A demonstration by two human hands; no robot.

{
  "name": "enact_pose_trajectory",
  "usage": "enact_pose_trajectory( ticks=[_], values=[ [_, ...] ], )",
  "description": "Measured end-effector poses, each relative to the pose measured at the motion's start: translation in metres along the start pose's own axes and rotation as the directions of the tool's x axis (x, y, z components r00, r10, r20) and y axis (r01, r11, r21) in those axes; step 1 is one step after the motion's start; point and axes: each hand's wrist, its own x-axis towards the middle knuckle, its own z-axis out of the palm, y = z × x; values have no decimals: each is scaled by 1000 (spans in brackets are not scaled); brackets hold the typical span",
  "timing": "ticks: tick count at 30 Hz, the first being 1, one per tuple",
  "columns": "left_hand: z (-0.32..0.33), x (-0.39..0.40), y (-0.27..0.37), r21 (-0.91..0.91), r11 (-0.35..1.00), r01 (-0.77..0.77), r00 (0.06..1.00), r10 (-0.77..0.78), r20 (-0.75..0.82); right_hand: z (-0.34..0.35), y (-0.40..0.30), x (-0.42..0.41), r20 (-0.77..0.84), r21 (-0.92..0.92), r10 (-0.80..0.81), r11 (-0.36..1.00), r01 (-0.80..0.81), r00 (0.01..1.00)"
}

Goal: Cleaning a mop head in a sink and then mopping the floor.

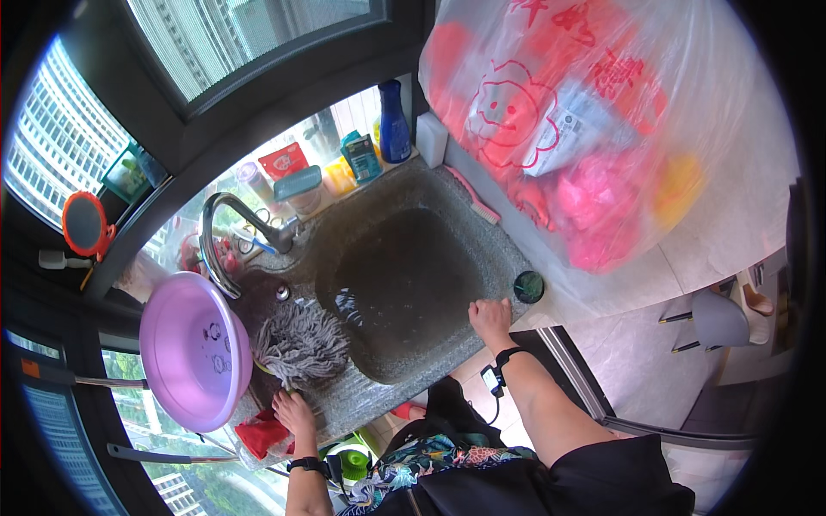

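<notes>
My right hand point(492, 320) rests on the front right rim of a grey stone sink point(413, 367), its fingers curled and nothing visible in them. Dark, murky water point(413, 277) stands in the basin. At the lower left, my left hand point(294, 413) is on the stone ledge, beside a red cloth point(261, 433) and just below a grey string mop head point(306, 342). A small greenish piece shows at its fingertips; whether I grip it is not clear. The mop head lies on the drainboard left of the basin, strands spread toward the water.
A purple plastic basin point(193, 351) is tilted at the left, beside a curved chrome faucet point(213, 238). A blue bottle point(393, 122) and a lidded container point(298, 190) line the sill. A pink brush point(474, 197) lies on the right rim, near a large plastic bag point(581, 129).
</notes>
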Motion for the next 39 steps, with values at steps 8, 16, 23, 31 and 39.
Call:
enact_pose_trajectory(
  ticks=[8, 16, 23, 31, 39],
  values=[
    [4, 0, -4, 11, 1000, 25, 1000, -25, 17, -4, -3, 1, 24, -28, 13, 1000, -12, 1000],
    [2, 1, -1, -14, 999, 51, 998, -50, 48, -7, -3, 1, 9, -24, 15, 1000, -14, 1000],
    [3, 1, 3, 18, 1000, 4, 1000, -4, -14, -5, 1, 0, 12, -36, 9, 999, -9, 1000],
    [2, 0, -1, 20, 1000, 22, 999, -21, -31, -4, -4, -1, -37, -12, -6, 1000, 6, 999],
    [-11, -4, 6, 27, 1000, 11, 999, -10, -39, -4, -7, 2, 9, 8, 0, 1000, 0, 1000]
  ],
)
